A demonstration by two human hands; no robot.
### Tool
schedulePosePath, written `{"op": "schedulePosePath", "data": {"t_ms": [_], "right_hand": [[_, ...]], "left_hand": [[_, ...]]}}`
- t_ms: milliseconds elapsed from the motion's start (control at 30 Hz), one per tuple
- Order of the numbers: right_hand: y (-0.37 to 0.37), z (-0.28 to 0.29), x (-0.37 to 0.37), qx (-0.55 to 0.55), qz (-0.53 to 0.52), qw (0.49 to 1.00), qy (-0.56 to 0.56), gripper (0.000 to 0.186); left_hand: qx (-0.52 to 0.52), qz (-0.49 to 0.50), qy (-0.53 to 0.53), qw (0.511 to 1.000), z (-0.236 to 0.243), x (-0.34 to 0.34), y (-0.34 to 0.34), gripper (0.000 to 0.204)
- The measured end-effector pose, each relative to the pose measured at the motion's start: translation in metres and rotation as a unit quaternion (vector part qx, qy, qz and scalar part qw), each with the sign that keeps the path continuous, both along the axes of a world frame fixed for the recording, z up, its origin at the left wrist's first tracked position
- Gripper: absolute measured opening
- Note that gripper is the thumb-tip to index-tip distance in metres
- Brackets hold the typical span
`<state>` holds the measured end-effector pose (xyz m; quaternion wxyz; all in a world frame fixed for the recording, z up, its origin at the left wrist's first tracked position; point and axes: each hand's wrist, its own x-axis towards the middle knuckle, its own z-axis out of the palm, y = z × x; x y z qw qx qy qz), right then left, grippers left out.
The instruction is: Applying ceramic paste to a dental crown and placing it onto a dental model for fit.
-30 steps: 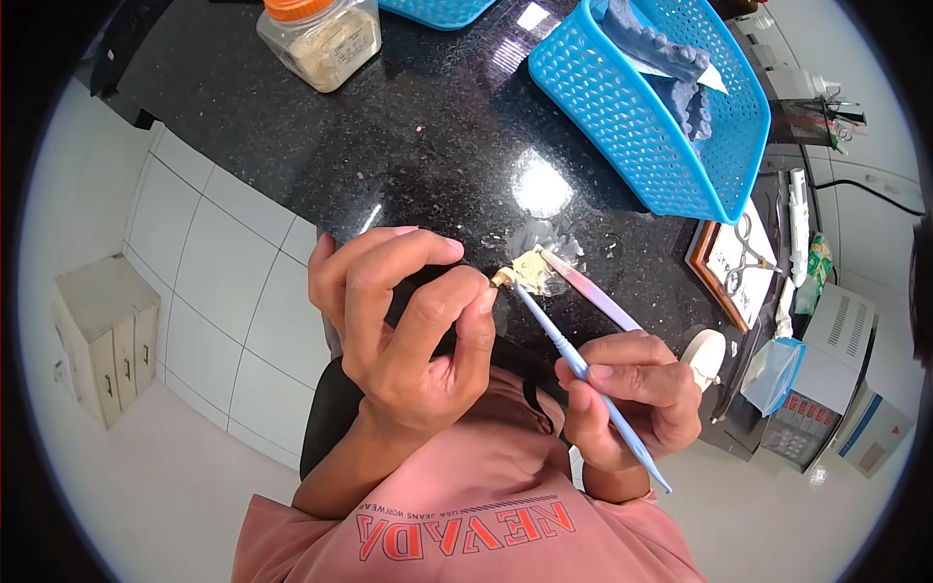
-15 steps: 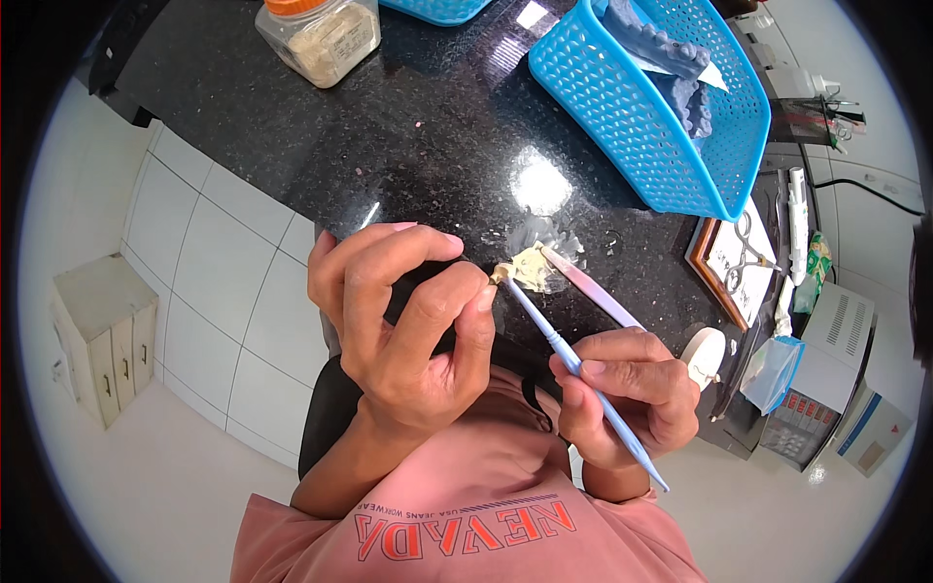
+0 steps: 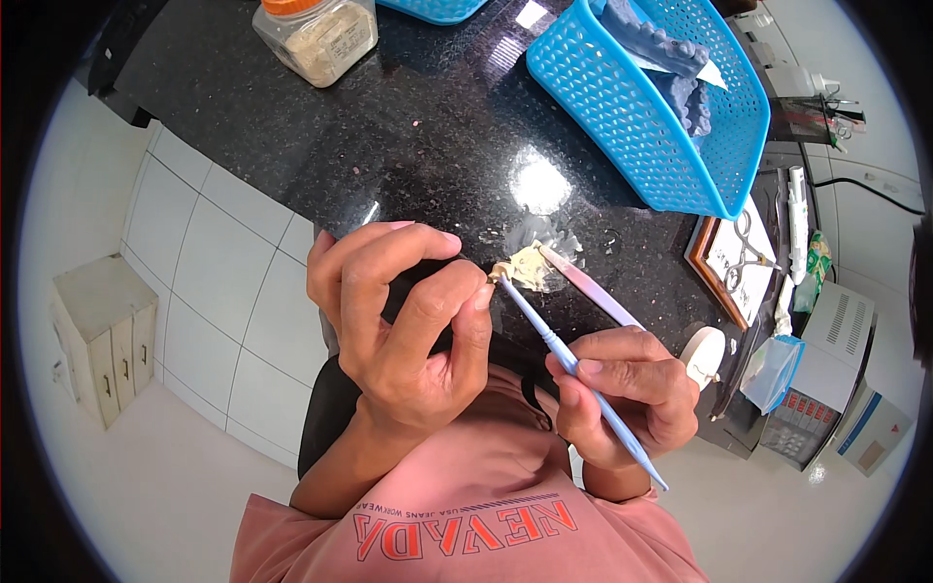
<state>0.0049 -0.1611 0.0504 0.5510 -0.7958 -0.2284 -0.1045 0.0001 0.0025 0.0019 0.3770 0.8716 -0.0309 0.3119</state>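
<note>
My left hand (image 3: 398, 340) pinches a small cream-and-gold piece (image 3: 494, 275) between thumb and index finger, its other fingers curled. The tip of a slim light-blue double-ended instrument (image 3: 549, 335) touches that piece; my right hand (image 3: 632, 398) grips the instrument's middle. Just beyond the piece, a pale yellow paste (image 3: 526, 268) is smeared on the black speckled countertop (image 3: 398, 131). A pinkish-silver spatula (image 3: 588, 284) lies with one end in the paste and the other partly hidden behind my right hand.
A blue basket (image 3: 603, 107) with grey dental casts (image 3: 685, 102) stands beyond; a powder jar (image 3: 316, 44) is at top left. Right: scissors (image 3: 746, 248) on a framed pad, a white rounded object (image 3: 703, 355), appliance boxes (image 3: 831, 340). A cabinet (image 3: 107, 340) stands on the floor left.
The blue instrument and my right hand have shifted slightly leftward, the tip moving onto the small piece. My left hand stays nearly in the same place.
</note>
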Motion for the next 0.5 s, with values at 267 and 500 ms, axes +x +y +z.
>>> {"op": "schedulePosePath", "data": {"t_ms": [267, 500], "right_hand": [[0.0009, -0.0003, 0.0005, -0.003, 0.001, 1.000, -0.009, 0.024], [0.0007, -0.0014, -0.0001, -0.002, -0.005, 1.000, -0.002, 0.024]], "left_hand": [[-0.033, 0.041, -0.011, 0.999, -0.0033, 0.0015, -0.0040, 0.005], [-0.033, 0.039, -0.009, 0.999, -0.0037, 0.0012, -0.0040, 0.004]]}}
